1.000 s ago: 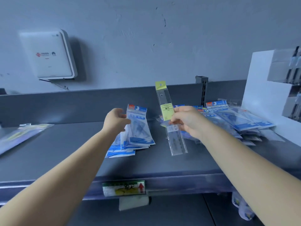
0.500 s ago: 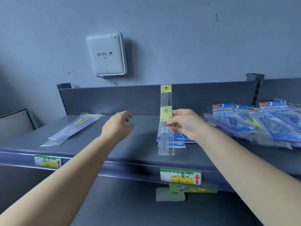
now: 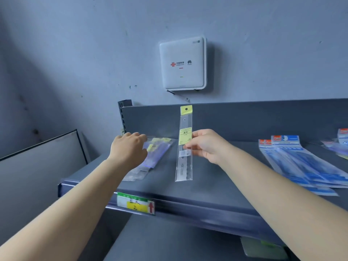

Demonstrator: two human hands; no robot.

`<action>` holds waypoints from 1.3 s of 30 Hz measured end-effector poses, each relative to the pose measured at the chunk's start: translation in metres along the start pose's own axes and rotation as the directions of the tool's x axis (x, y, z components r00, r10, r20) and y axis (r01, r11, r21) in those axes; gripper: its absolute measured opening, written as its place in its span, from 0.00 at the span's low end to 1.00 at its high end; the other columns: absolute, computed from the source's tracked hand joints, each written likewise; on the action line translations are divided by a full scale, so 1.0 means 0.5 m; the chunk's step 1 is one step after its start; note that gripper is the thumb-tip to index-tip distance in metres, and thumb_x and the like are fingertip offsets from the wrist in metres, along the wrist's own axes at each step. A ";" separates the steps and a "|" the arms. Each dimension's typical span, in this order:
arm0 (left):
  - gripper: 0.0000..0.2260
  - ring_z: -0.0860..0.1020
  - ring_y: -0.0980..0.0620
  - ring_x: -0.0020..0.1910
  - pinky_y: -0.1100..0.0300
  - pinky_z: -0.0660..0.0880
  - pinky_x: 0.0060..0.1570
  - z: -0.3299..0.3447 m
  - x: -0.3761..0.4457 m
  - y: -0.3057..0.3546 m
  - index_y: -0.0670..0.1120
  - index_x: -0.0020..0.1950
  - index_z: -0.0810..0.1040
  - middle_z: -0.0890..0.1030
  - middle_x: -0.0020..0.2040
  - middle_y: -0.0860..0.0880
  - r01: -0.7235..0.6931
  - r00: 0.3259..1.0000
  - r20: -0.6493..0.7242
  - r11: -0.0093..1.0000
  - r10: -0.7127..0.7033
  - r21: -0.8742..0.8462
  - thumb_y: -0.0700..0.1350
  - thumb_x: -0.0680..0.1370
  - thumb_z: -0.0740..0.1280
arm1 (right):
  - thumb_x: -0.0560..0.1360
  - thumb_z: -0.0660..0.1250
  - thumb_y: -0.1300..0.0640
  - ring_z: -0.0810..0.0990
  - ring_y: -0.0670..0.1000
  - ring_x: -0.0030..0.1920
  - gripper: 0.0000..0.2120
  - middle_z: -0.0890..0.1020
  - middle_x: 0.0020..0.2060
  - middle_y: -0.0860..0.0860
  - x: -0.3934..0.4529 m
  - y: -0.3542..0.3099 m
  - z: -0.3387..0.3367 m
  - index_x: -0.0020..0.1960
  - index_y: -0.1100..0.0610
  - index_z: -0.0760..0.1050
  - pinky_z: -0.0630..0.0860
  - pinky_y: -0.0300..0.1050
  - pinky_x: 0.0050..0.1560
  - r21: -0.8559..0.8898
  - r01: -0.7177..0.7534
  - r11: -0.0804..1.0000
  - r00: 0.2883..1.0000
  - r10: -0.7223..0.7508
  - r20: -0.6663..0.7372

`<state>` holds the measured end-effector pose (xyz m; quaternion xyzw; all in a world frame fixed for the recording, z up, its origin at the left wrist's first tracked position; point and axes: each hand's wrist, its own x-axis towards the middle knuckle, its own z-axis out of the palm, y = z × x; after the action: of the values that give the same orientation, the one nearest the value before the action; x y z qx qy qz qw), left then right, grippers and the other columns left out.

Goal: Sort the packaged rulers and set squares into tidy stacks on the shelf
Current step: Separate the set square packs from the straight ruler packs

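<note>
The left hand hides part of the blurred ruler stack at the shelf's left end, its fingers loosely bent and holding nothing. The set-square packs run off the right edge. The right hand pinches a packaged ruler upright above the shelf. Since a moment ago the view has swung left, and the left hand has reached the ruler stack.

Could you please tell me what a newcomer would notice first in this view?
Probably the packaged ruler, pinched upright by the right hand above the shelf. Next, the left hand over the clear ruler stack, and the white box on the wall.
</note>
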<state>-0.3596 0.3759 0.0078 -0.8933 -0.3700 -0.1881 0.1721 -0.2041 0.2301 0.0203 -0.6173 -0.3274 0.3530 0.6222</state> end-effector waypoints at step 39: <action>0.13 0.72 0.48 0.55 0.59 0.61 0.47 -0.072 0.048 0.460 0.48 0.62 0.69 0.74 0.55 0.51 -0.483 0.861 -0.210 0.874 0.464 -0.050 0.49 0.78 0.57 | 0.79 0.55 0.51 0.69 0.55 0.58 0.15 0.72 0.58 0.52 -0.163 0.018 -0.325 0.63 0.55 0.66 0.59 0.47 0.47 -0.895 -0.178 -0.409 0.892 -0.451 0.029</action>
<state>-0.1845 0.2207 0.0113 -0.9421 -0.1109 -0.2434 0.2023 -0.1110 0.0739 0.0100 -0.8532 -0.4239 -0.2919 -0.0850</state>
